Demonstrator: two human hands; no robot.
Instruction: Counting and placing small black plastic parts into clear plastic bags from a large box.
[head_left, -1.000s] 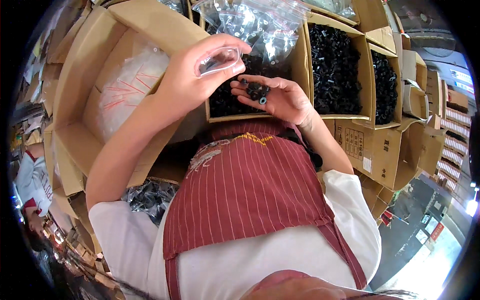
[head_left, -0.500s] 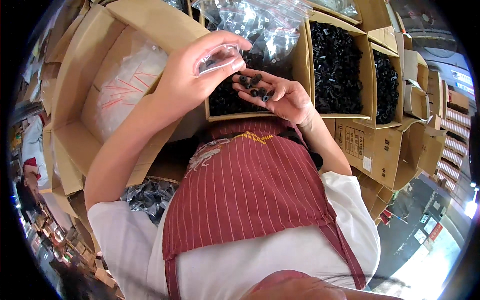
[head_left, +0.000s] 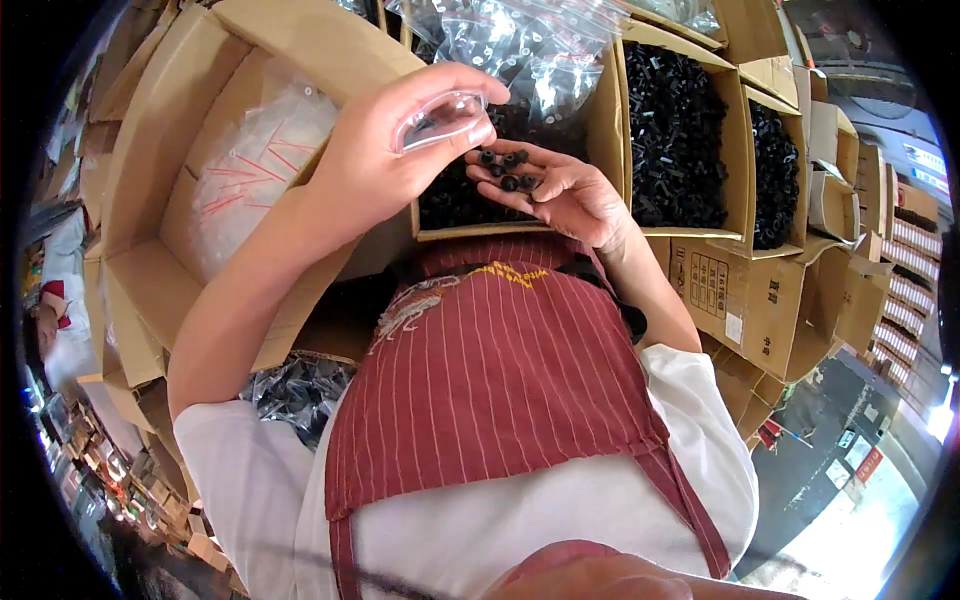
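2 hands (head_left: pixel 390 150) (head_left: pixel 565 190) raised, palm cupped.

L hand (head_left: pixel 375 160) raised, fingers curled, thumb and fingertips (head_left: pixel 470 80) pinched together at the top; L forearm bare, bent up from the elbow. R hand (head_left: pixel 560 190) held just beside it, palm up, cupped, fingers spread loosely toward L. R forearm angled in from lower right.

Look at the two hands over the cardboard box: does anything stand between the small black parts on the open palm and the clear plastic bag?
Nothing visible does. The small black parts lie on the open right hand, just below the clear plastic bag pinched in the left hand; only open air separates them.
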